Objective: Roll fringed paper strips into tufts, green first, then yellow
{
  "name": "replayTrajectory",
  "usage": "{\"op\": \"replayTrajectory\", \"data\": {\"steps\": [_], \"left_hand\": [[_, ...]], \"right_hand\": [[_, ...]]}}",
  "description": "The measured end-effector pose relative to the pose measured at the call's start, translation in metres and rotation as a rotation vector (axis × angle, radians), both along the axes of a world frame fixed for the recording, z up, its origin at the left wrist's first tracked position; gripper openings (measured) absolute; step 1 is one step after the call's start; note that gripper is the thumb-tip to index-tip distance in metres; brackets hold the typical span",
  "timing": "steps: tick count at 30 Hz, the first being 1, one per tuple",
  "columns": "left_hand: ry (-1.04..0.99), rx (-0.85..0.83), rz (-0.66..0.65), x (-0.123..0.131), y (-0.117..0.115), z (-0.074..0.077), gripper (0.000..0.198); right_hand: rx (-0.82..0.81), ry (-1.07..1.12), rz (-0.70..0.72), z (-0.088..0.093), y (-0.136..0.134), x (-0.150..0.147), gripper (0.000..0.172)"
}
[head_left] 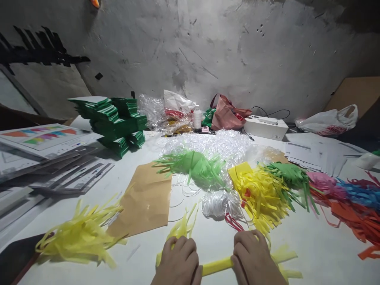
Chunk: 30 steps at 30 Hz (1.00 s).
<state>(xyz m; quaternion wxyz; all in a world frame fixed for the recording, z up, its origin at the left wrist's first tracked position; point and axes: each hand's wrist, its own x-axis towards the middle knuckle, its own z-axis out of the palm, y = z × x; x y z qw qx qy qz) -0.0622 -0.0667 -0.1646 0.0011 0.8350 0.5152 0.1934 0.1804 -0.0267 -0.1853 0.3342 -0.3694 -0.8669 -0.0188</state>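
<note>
Both of my hands are closed on one yellow tissue-paper tassel (216,266), its rolled middle stretched between them near the front edge of the table. My left hand (179,261) wraps the left part, with loose fringe sticking out beyond its fingers. On the right part, my right hand (252,257) grips with curled fingers, and strips fan out past it to the right. To the left lies a pale yellow fringed tassel (80,239). Just beyond my hands sit a bundle of white string (218,204) and a heap of brighter yellow fringe (259,194).
Green fringe (196,166) lies over tangled clear strands (213,140), beside a brown paper sheet (145,198). Orange fringe (356,217) spreads at the right. Stacked green-edged bundles (115,122) and printed sheets (44,146) stand at the left. A white box (265,127) is at the back.
</note>
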Motion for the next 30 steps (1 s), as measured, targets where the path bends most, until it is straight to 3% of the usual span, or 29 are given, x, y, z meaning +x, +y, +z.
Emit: {"op": "replayTrajectory", "data": {"steps": [4,8,13,18,22,30], "left_hand": [[-0.050,0.013,0.082,0.008,0.000,-0.004,0.016],[-0.109,0.083,0.031,0.008,0.003,-0.012,0.015],[-0.196,0.321,-0.204,0.006,0.016,-0.023,0.029],[-0.166,0.370,-0.276,0.005,0.022,-0.011,0.032],[-0.149,0.431,-0.288,0.005,0.020,0.000,0.037],[-0.166,0.247,-0.256,0.008,0.014,0.002,0.018]], "right_hand": [[0.038,-0.010,-0.104,0.004,-0.002,-0.005,0.017],[0.110,0.019,-0.142,0.010,-0.002,-0.010,0.019],[0.343,0.096,0.088,0.018,-0.002,-0.027,0.029],[0.390,0.012,0.130,0.012,0.001,-0.036,0.032],[0.323,0.027,0.124,0.008,0.002,-0.032,0.028],[0.384,-0.071,0.088,0.012,0.001,-0.037,0.030]]}}
